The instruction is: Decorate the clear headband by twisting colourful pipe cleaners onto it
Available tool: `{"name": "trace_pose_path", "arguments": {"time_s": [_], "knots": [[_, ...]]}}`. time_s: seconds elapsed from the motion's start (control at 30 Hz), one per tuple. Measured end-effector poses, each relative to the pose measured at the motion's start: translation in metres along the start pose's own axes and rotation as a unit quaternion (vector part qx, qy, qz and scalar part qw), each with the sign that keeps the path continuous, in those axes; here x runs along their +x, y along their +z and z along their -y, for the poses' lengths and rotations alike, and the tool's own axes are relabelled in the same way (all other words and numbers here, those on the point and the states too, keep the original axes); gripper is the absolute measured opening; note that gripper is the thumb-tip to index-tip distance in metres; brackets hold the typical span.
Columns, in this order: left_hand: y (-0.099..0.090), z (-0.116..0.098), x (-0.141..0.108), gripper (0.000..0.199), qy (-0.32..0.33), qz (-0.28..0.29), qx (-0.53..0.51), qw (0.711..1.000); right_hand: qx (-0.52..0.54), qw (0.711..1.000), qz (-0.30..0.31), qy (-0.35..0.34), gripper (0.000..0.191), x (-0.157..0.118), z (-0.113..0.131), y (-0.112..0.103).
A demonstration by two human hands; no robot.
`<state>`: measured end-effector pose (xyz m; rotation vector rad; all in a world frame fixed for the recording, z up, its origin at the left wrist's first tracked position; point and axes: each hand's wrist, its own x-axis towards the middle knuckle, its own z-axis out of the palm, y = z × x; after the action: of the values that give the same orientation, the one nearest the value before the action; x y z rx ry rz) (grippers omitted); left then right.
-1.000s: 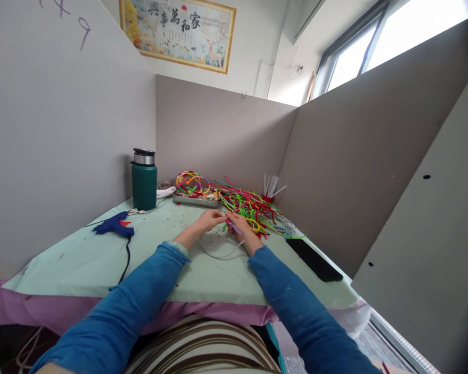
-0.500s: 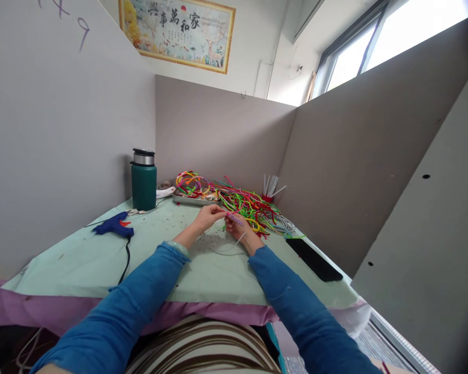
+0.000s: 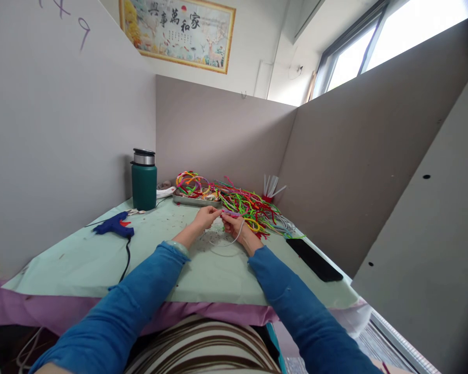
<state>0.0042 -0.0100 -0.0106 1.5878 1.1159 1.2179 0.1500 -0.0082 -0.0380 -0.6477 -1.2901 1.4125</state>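
My left hand (image 3: pixel 207 217) and my right hand (image 3: pixel 234 227) meet over the middle of the table, fingertips almost touching. Between them is a thin pink and purple fuzzy stem (image 3: pixel 231 213), pinched by the fingers of both hands. A thin white hoop (image 3: pixel 226 254) hangs below, curving from my right hand toward the left one; where it joins the stem is too small to tell. Just behind my hands lies a heap of red, green and pink fuzzy stems (image 3: pixel 253 205).
A green bottle (image 3: pixel 144 187) and a blue glue gun (image 3: pixel 115 224) with a black cord stand left. Behind are a metal tray (image 3: pixel 197 201) with colourful rings and a red holder (image 3: pixel 267 198) of white sticks. A black flat object (image 3: pixel 314 259) lies right. Grey partitions surround the table.
Both hands have shifted slightly to the left. The purple stem now lies flatter above my right hand, and the white hoop shows as a wider curve.
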Motion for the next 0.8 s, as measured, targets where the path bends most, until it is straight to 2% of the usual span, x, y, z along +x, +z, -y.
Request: {"name": "trace_pose_path", "arguments": {"time_s": [0.27, 0.43, 0.6, 0.8], "knots": [[-0.0006, -0.0044, -0.0056, 0.032, -0.024, 0.029, -0.012, 0.999, -0.052, 0.997, -0.029, -0.047, 0.034, 0.0022, -0.0023, 0.0007], [-0.0026, -0.0033, -0.005, 0.035, -0.033, 0.084, -0.052, 0.995, -0.081, 0.992, -0.06, -0.08, 0.033, 0.0016, -0.0005, 0.0015], [-0.0049, -0.0023, -0.0022, 0.031, -0.063, 0.118, -0.088, 0.987, -0.089, 0.989, -0.076, -0.088, 0.03, 0.002, -0.0015, -0.0002], [-0.0068, -0.003, -0.0034, 0.027, -0.083, 0.15, -0.114, 0.979, -0.093, 0.989, -0.069, -0.088, 0.03, 0.0022, -0.0029, -0.0018]]}}
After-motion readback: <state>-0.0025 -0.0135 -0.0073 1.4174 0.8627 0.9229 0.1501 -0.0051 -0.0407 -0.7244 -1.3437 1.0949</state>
